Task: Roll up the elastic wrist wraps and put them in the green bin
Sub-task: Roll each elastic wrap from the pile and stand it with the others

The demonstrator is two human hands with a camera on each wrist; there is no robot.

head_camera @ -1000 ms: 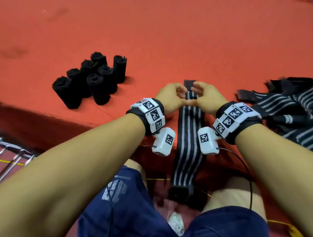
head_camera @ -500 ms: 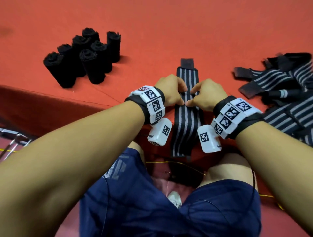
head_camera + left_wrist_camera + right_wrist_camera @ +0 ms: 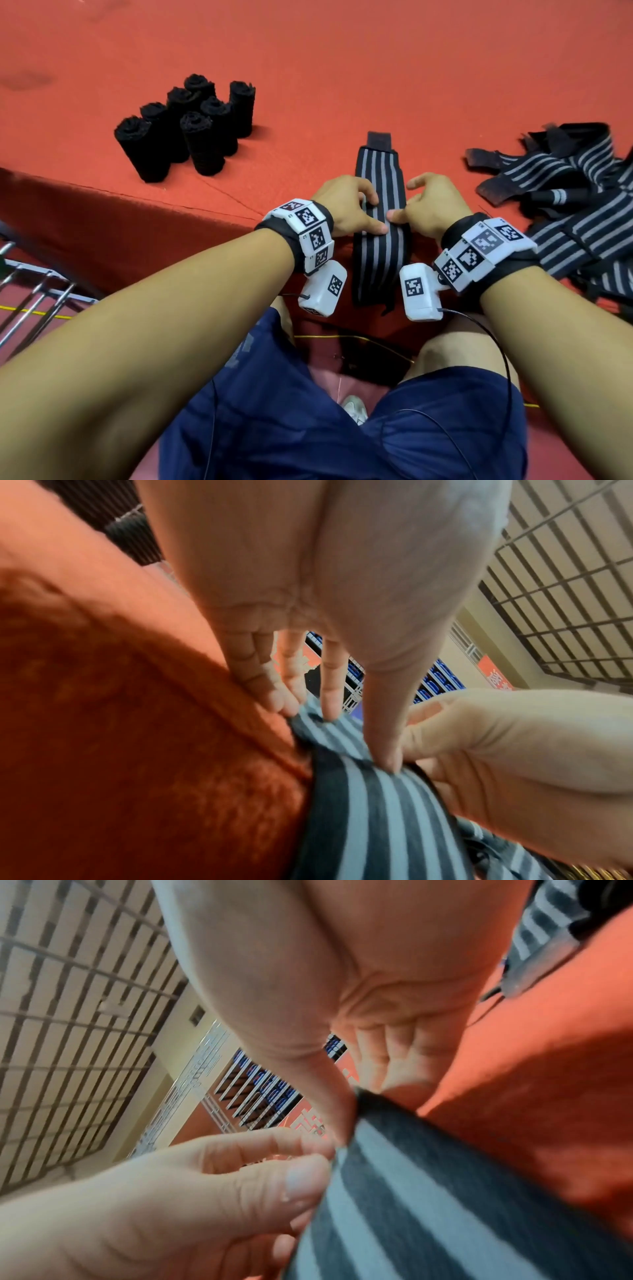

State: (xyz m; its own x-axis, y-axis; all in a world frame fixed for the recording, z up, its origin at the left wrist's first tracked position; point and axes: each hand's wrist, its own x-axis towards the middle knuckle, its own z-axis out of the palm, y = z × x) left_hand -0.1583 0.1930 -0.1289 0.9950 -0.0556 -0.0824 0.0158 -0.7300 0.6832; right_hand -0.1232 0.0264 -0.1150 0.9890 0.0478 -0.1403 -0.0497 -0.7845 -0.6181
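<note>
Since a second ago the striped wrap has been pulled further up onto the red surface, so less of it hangs over the near edge, and both hands have slid back toward that edge.

Taking the wrap as the landmark: well off to its far left stand six black rolled wraps in a tight cluster. Touching its left edge is the left hand, fingers curled down on the fabric and thumb pressing across the stripes. Touching its right edge is the right hand, thumb on the fabric almost meeting the left thumb, fingers curled at the edge, index finger lifted a bit. So both are narrow, pinching the wrap, wrists raised off the surface. Right of it is a messy pile of unrolled wraps.

What could go wrong, I reckon: it's elastic, so if either thumb lets up, the first fold could spring flat. Uneven pull could also skew the roll into a cone. No green bin in view, so I can't say where it goes.
</note>
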